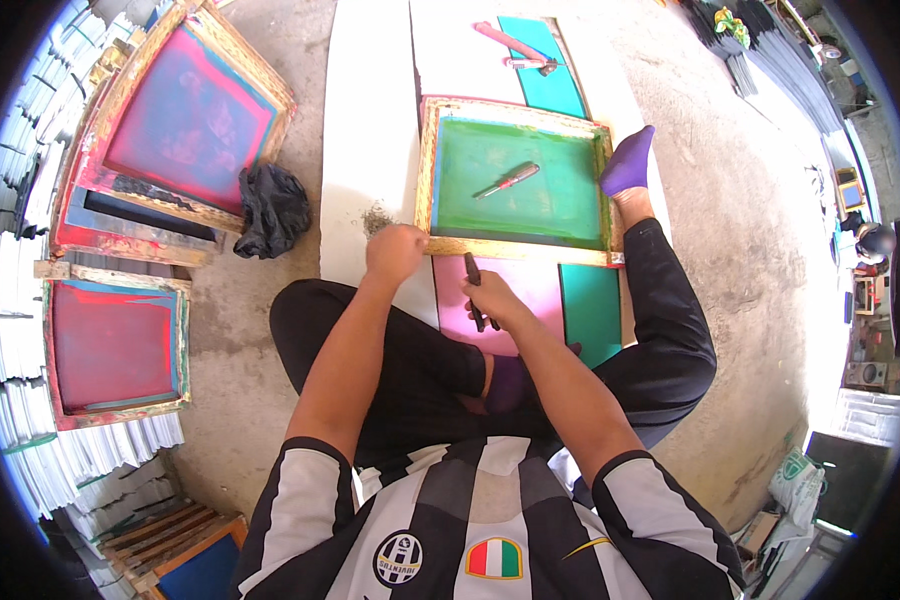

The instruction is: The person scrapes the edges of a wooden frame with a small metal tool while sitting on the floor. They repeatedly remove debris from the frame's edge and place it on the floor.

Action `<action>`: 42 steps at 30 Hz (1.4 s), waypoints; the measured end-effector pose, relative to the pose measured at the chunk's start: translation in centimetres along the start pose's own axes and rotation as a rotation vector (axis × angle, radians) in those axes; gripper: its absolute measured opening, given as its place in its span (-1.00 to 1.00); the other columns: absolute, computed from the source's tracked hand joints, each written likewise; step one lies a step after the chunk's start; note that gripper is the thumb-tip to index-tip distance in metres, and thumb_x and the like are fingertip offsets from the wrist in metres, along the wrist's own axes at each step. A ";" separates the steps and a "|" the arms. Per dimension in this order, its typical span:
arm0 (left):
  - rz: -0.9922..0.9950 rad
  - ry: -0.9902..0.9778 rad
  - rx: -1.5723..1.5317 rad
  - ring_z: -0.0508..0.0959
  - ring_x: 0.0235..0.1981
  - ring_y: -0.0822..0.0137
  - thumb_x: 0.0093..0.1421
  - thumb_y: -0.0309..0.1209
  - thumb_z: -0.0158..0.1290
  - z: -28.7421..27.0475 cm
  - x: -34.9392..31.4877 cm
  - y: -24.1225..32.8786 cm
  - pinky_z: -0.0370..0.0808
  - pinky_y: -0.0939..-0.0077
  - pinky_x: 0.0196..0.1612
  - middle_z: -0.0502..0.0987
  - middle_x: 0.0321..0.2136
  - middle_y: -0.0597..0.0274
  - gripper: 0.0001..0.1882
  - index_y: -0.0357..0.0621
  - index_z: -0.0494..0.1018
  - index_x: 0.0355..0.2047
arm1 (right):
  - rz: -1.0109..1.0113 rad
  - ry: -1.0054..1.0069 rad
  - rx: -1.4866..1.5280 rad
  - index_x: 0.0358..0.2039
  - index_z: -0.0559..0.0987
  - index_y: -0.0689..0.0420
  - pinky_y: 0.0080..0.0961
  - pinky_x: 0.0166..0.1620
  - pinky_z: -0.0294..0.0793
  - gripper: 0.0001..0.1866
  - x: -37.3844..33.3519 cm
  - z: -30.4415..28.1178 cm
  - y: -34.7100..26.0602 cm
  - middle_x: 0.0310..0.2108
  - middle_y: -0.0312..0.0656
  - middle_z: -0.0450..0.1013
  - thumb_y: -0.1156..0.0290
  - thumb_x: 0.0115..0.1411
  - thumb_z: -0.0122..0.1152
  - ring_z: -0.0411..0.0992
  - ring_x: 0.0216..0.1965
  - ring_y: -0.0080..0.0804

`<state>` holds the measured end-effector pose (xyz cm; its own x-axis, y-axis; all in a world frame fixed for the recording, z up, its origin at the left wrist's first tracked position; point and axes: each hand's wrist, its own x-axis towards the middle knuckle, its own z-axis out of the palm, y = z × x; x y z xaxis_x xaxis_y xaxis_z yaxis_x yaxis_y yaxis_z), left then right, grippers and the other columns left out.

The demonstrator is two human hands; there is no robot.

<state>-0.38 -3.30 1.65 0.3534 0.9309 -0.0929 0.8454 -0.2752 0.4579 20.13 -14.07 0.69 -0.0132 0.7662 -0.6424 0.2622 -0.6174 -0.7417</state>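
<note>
A wooden screen-printing frame [426, 165] with green mesh lies in front of me. My left hand [398, 252] is closed at its near left corner; whatever its fingers hold is hidden. Just below the near rail, my right hand [492, 298] grips a black tool [472, 266], its dark parts showing above and below the fingers; it looks like pliers. On the mesh rests a screwdriver [522, 174] with a greyish-red handle, lying diagonally. My purple-socked foot [630, 163] touches the frame's right side.
White board [370, 120] lies under the frame, with pink [540, 300] and green [590, 310] sheets. Beyond is a hammer [520, 45]. At left stand more printing frames [180, 290], a black plastic bag [273, 212] and stacked sheets [10, 300]. A white sack [798, 485] sits lower right.
</note>
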 end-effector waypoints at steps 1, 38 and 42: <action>-0.078 0.027 0.004 0.68 -0.26 -0.06 0.20 -0.26 0.17 -0.3 0.2 -0.6 0.61 0.03 -0.18 0.70 -0.29 0.11 -0.84 0.12 0.73 -0.30 | 0.035 0.023 -0.048 -0.28 0.52 0.37 -0.23 -0.55 0.52 -0.63 0.4 -0.5 0.4 -0.58 -0.07 0.50 0.22 0.34 0.13 0.53 -0.63 -0.19; -0.537 0.007 -0.141 0.70 -0.17 -0.07 0.20 -0.02 0.22 -0.9 2.6 -0.2 0.61 0.03 -0.09 0.71 -0.25 0.00 -0.63 -0.05 0.72 -0.25 | 0.261 0.290 -0.444 0.03 0.57 0.35 -0.09 -0.21 0.66 -0.56 0.8 -0.4 -4.0 -0.23 0.20 0.64 0.35 0.24 0.00 0.68 -0.29 0.04; -0.551 -0.011 -0.128 0.70 -0.17 -0.06 0.21 -0.01 0.20 -0.7 2.7 0.3 0.61 0.04 -0.10 0.72 -0.26 0.01 -0.62 -0.05 0.72 -0.26 | 0.294 0.261 -0.429 0.01 0.58 0.33 -0.05 -0.14 0.65 -0.56 1.6 -0.7 -2.6 -0.20 0.22 0.63 0.31 0.23 0.03 0.67 -0.21 0.09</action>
<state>0.59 -0.68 2.16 -0.1218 0.9261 -0.3572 0.8507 0.2828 0.4430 20.11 -11.15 1.76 0.3431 0.6258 -0.7005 0.5873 -0.7249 -0.3600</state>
